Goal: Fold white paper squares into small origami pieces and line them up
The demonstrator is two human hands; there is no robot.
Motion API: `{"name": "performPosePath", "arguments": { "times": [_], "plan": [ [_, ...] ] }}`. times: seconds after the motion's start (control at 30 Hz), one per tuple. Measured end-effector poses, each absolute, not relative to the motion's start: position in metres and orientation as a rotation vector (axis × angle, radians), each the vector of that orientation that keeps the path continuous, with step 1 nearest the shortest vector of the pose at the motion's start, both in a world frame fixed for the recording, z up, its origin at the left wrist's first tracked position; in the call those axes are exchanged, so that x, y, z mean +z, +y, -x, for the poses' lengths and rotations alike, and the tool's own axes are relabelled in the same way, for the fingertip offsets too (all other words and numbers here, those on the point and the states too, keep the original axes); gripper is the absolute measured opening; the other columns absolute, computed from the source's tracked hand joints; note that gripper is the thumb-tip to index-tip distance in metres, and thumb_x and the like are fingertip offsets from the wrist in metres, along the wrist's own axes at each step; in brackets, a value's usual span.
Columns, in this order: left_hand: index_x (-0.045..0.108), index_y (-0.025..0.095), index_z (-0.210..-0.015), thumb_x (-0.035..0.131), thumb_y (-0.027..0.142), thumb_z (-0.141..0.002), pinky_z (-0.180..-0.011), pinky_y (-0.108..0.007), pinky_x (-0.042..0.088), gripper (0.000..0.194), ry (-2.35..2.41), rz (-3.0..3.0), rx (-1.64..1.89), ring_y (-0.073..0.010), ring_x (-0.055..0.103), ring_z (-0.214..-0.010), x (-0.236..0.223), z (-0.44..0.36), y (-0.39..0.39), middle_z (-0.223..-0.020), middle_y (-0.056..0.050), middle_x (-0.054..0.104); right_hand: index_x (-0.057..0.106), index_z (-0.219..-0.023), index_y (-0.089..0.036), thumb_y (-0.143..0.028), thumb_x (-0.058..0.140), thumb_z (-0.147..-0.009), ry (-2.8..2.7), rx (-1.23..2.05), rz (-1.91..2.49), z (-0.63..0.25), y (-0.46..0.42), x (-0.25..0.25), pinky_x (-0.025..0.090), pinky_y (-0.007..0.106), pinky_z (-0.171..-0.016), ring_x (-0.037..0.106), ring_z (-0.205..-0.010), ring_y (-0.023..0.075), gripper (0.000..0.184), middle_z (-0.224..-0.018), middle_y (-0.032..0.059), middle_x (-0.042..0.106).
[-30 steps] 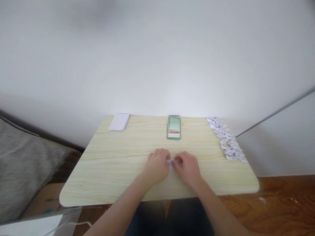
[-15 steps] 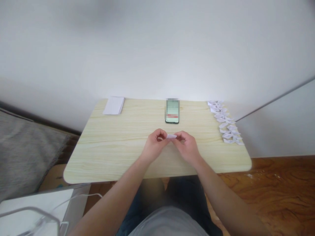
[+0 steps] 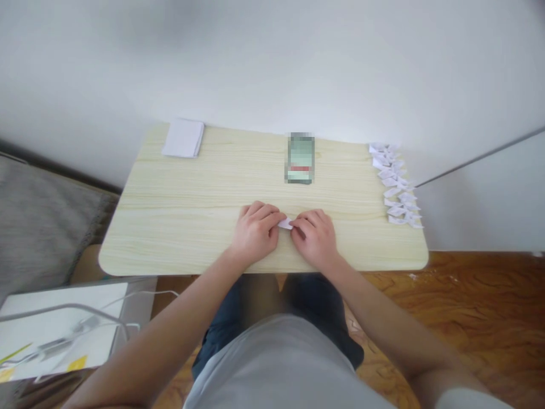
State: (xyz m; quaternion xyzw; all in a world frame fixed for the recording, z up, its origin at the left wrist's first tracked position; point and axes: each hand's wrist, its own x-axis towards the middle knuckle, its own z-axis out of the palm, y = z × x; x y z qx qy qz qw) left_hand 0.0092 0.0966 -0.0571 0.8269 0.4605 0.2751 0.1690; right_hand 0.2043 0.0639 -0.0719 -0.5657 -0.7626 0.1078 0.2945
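A small folded piece of white paper (image 3: pixel 285 224) lies between my two hands near the front middle of the table. My left hand (image 3: pixel 256 232) has its fingers closed on the paper's left end, knuckles up. On the right end, my right hand (image 3: pixel 314 236) pinches the paper with thumb and fingers. Both hands rest low at the tabletop, and they cover part of the paper, so its full shape is hidden.
The pale wood table (image 3: pixel 170 227) stands against a white wall. A phone (image 3: pixel 300 159) lies beyond my hands. A stack of white paper (image 3: pixel 184 138) sits back left; several folded paper pieces (image 3: pixel 395 187) line the right edge. Left below, cables cross a white surface (image 3: pixel 93 307).
My view has tipped downward, so the table appears higher. My hands have lowered the paper toward the tabletop and turned palm-down, the left hand now covering more of it.
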Motion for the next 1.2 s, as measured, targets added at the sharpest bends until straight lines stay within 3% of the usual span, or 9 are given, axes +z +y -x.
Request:
{"name": "performPosePath", "arguments": {
  "times": [0.1, 0.2, 0.3, 0.5, 0.77, 1.2],
  "plan": [
    [0.075, 0.026, -0.111, 0.061, 0.009, -0.083, -0.095, -0.046, 0.042, 0.035, 1.345, -2.372, 0.771, -0.0278, 0.06, -0.11, -0.056, -0.006, 0.088, -0.114, -0.005, 0.074, 0.074, -0.096, -0.024, -0.02, 0.063, -0.096, -2.034, 0.244, 1.52, -0.201, 0.061, -0.072, 0.041, 0.044, -0.091, 0.057, -0.104, 0.0269, 0.012, -0.103, 0.0061, 0.073],
    [0.077, 0.026, -0.099, 0.064, 0.02, -0.091, -0.093, -0.045, 0.043, 0.016, 1.386, -2.372, 0.773, -0.027, 0.06, -0.106, -0.058, -0.003, 0.085, -0.106, -0.004, 0.074, 0.074, -0.093, -0.023, -0.023, 0.063, -0.097, -2.039, 0.222, 1.527, -0.199, 0.061, -0.07, 0.041, 0.045, -0.091, 0.057, -0.104, 0.0269, 0.011, -0.103, 0.0061, 0.073],
    [0.078, 0.025, -0.093, 0.062, 0.026, -0.097, -0.094, -0.046, 0.042, 0.016, 1.433, -2.356, 0.786, -0.0264, 0.06, -0.104, -0.061, -0.001, 0.087, -0.103, -0.004, 0.075, 0.074, -0.096, -0.024, -0.028, 0.064, -0.098, -2.057, 0.235, 1.513, -0.2, 0.059, -0.067, 0.042, 0.044, -0.092, 0.058, -0.105, 0.026, 0.011, -0.104, 0.0057, 0.073],
    [0.077, 0.025, -0.088, 0.069, 0.028, -0.093, -0.094, -0.044, 0.042, 0.01, 1.533, -2.246, 0.73, -0.0253, 0.06, -0.105, -0.058, -0.002, 0.09, -0.1, -0.003, 0.074, 0.076, -0.096, -0.025, -0.033, 0.066, -0.099, -1.986, 0.324, 1.545, -0.202, 0.059, -0.063, 0.043, 0.043, -0.094, 0.059, -0.106, 0.0248, 0.013, -0.104, 0.0049, 0.072],
    [0.076, 0.024, -0.086, 0.065, 0.035, -0.096, -0.092, -0.044, 0.042, 0.018, 1.566, -2.23, 0.673, -0.0264, 0.059, -0.105, -0.054, -0.002, 0.092, -0.103, -0.004, 0.074, 0.074, -0.091, -0.023, -0.033, 0.067, -0.098, -1.969, 0.386, 1.689, -0.201, 0.069, -0.059, 0.043, 0.04, -0.086, 0.059, -0.098, 0.0252, 0.014, -0.094, 0.0051, 0.069],
    [0.068, 0.023, -0.092, 0.057, 0.031, -0.1, -0.091, -0.046, 0.041, 0.016, 1.611, -2.275, 0.635, -0.029, 0.058, -0.106, -0.055, -0.013, 0.088, -0.105, -0.007, 0.07, 0.067, -0.091, -0.022, -0.033, 0.06, -0.101, -2.001, 0.117, 1.873, -0.182, 0.058, -0.06, 0.034, 0.04, -0.083, 0.056, -0.099, 0.0264, 0.017, -0.095, 0.0069, 0.067]
  ]
}}
